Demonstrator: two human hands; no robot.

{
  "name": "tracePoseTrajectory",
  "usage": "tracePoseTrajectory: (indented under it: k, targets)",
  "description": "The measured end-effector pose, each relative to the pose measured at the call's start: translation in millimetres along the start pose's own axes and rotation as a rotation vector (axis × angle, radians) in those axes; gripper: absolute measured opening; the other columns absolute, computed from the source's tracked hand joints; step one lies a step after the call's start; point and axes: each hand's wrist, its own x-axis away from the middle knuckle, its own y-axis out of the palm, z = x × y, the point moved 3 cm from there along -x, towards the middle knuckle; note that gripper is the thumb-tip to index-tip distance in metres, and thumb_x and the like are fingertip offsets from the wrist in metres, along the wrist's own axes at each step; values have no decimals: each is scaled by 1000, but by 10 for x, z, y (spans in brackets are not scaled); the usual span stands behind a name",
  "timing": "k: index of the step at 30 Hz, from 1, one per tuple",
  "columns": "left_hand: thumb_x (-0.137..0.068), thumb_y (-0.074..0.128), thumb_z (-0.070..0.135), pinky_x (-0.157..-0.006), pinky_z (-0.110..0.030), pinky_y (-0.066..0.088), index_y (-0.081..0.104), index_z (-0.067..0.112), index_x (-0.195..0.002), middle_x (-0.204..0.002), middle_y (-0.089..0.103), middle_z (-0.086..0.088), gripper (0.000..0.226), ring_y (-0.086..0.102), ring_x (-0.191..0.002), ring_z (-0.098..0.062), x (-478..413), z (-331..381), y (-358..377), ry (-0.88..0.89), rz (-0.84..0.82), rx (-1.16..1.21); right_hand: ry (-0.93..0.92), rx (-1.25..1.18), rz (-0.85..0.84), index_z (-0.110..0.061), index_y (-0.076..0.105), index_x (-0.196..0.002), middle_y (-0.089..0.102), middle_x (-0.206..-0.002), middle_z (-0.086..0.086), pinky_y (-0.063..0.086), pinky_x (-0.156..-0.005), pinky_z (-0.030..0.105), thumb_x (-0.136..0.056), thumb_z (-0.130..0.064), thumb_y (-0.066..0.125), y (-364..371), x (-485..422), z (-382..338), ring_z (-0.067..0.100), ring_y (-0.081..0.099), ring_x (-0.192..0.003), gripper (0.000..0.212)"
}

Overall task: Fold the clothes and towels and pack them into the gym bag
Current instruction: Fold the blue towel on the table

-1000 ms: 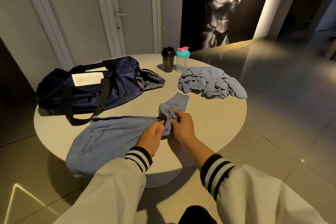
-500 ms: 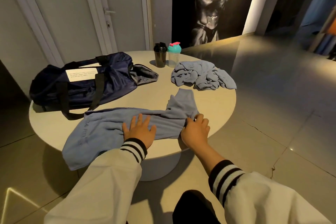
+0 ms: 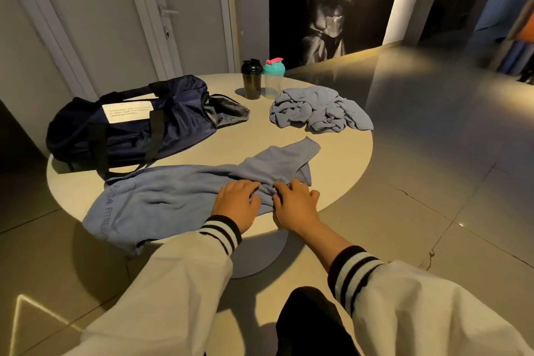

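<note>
You are pressing both hands down on a blue towel (image 3: 185, 193) that is lying just in front of the navy gym bag (image 3: 130, 127) on the round table (image 3: 341, 153). Your left hand (image 3: 237, 202) is resting palm-down with its fingers close together, and your right hand (image 3: 294, 202) is lying beside it with its fingers fanned. A bunched ridge of cloth is rising between the two. By the look of it, you are still flattening the towel before the first fold. You are likely going to get a cleaner fold by sweeping the hands apart from that ridge, one toward the bag's closed end and one away from it, then squaring the twisted flap that is pointing past the bag's open mouth. The towel's corner farthest in front of the bag is hanging off the table, so pulling it back up first is probably going to help. A crumpled blue cloth (image 3: 318, 111) is waiting to the right of the bag's open mouth, and whether it is a towel or a garment is hard to tell. The bag's inside is showing only dark lining, its white label is too small to read, and both your thumbs are staying out of sight.
</note>
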Motion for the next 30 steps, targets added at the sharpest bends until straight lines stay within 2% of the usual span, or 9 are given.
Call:
tracePoseTrajectory:
  k: [3,7,12,15,20,24,27,29,30]
  targets:
    - [-104,27,50,-124,-43,10,26,33,-156,-165,22,1,54,15,-151,-24,-18,0,98,-47,-166,-48,-85,-10,-16,-33,37,-148,51,-133,4,20,-91,42,-98,-20,47,31,-3,22,32,34,-133,53]
    - [-98,24,67,-123,-50,-1,9,42,-157,-168,3,4,66,-2,-154,-24,-13,-36,114,-33,-296,-142,45,-130,-75,-31,13,-157,42,-153,3,18,-111,57,-101,-45,34,44,-57,70,30,21,-147,62]
    - [-89,37,71,-119,-48,21,42,43,-143,-154,38,5,62,30,-143,-26,13,-97,44,-4,-197,56,83,7,-69,-29,23,-155,36,-154,8,21,-113,57,-103,-52,23,-17,-26,150,36,27,-141,57]
    - [-97,39,56,-109,-44,38,54,32,-130,-139,52,1,44,45,-127,-26,-32,-151,-39,-123,-34,254,231,4,-17,-27,39,-135,44,-143,11,20,-109,62,-102,-47,19,-143,27,337,38,34,-132,43]
    - [-102,40,45,-108,-47,32,49,33,-137,-142,51,1,39,40,-129,-28,-132,-22,1,-155,-61,80,220,197,35,-21,54,-90,59,-84,2,25,-97,55,-101,-33,31,-362,38,386,32,58,-94,28]
    - [-96,50,45,-102,-40,31,64,39,-102,-116,60,10,17,41,-117,-23,-207,175,46,-30,-83,90,91,132,150,-23,59,-118,53,-116,7,22,-95,48,-99,-37,47,-300,-75,260,31,44,-117,27]
    - [-92,57,41,-88,-44,49,63,39,-70,-83,64,10,23,54,-90,-20,-235,177,29,24,-132,362,-75,-36,29,-28,57,-130,54,-127,4,26,-96,43,-103,-36,41,-202,-191,176,28,45,-123,33]
    - [-96,55,31,-77,-48,54,64,34,-73,-78,64,4,25,58,-74,-21,-277,138,-13,-15,-127,522,-35,-69,-96,-28,58,-123,54,-121,4,29,-95,43,-105,-39,32,-136,-243,204,31,48,-119,34]
    - [-99,52,29,-79,-47,55,65,31,-84,-88,65,0,20,60,-77,-21,-311,105,-49,-45,-84,512,29,-33,-122,-28,58,-119,51,-121,5,29,-97,46,-105,-42,28,-134,-269,248,32,46,-119,36]
